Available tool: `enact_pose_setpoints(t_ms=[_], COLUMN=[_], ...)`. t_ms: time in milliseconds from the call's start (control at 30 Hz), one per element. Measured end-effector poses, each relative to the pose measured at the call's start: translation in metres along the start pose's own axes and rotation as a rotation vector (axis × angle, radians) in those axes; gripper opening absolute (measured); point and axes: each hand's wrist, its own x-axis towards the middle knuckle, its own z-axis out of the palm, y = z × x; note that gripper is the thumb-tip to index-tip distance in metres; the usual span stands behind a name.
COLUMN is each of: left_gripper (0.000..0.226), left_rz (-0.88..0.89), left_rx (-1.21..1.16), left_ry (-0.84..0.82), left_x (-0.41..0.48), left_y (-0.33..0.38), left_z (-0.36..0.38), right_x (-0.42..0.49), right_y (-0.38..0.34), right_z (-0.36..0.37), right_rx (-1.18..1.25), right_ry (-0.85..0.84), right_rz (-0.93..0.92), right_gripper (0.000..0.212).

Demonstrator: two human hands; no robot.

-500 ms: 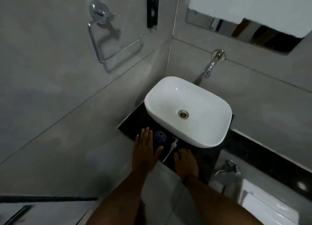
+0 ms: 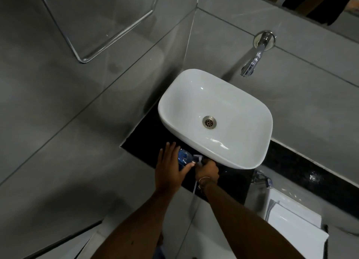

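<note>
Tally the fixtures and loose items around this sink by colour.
White: 2 (basin, spray head)
Blue: 1 (bottle)
Metal: 3 (tap, drain, towel ring)
Total: 6

The left hand [image 2: 171,169] held a blue bottle [image 2: 183,157] on the black table [image 2: 139,138], just beside the white sink [image 2: 184,95]. The right hand [image 2: 207,171] gripped a white spray head [image 2: 197,158] touching the bottle.
</note>
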Motion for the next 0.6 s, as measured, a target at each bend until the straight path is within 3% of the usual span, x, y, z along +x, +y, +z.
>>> enact_pose_setpoints(t_ms=[133, 233, 333, 433, 600], left_gripper=[0.081, 0.083, 0.081, 0.081, 0.081], left_rz=[-0.009, -0.011, -0.007, 0.006, -0.001], left_rx=[-0.049, -0.082, -0.076, -0.084, -0.085], left_ry=[0.019, 0.034, 0.042, 0.046, 0.045], left_x=[-0.004, -0.004, -0.004, -0.003, -0.003], left_y=[-0.003, -0.005, -0.006, -0.008, -0.008], left_z=[0.004, 0.005, 0.007, 0.008, 0.007], right_x=[-0.026, -0.052, -0.069, -0.077, -0.076], right_y=[0.013, 0.008, -0.014, -0.033, -0.038], right_z=[-0.027, -0.056, -0.073, -0.068, -0.052], right_rx=[0.058, 0.455, 0.725, 0.804, 0.833], right_ry=[0.002, 0.11, 0.082, 0.04, 0.023], right_rz=[-0.165, -0.28, -0.443, -0.547, -0.551], right_gripper=[0.029, 0.022, 0.024, 0.028, 0.036])
